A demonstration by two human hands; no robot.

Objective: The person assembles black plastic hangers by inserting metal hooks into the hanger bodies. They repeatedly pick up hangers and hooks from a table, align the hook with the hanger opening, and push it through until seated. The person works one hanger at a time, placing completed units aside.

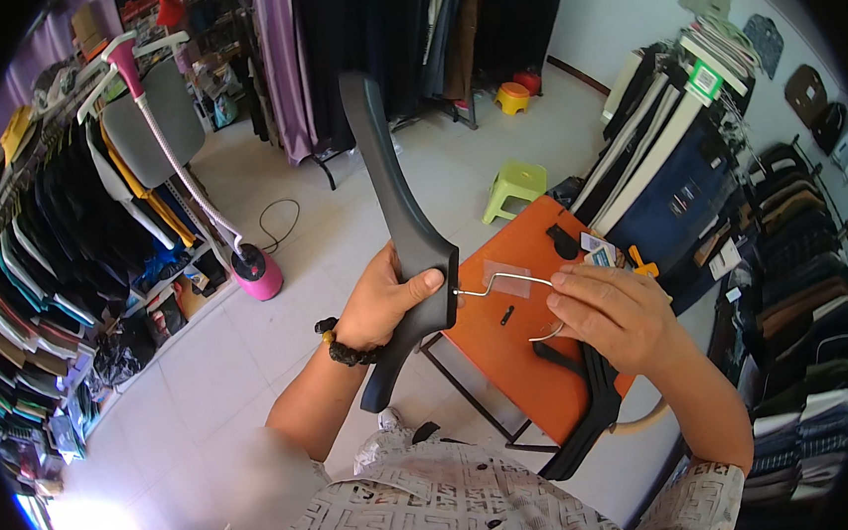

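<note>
My left hand [389, 297] grips the middle of a wide black clothes hanger [404, 199], its thumb near the base of the hook. The bent metal hook [507, 276] joins the hanger's edge. My right hand [615, 317] has its fingers closed around the hook's curved part, whose tip shows below them. More black hangers [598, 393] lie at the near right edge of an orange table [497, 334], partly under my right hand. A clear plastic bag [507, 279] and a small black piece [507, 314] rest on the tabletop.
A green stool [515, 189] stands beyond the table. To the left are a pink garment steamer [257, 273] and a rack of clothes [49, 242]. Folded trousers [685, 170] hang at the right, beside shelves of stacked clothes [807, 294]. A cable [280, 224] lies on the floor.
</note>
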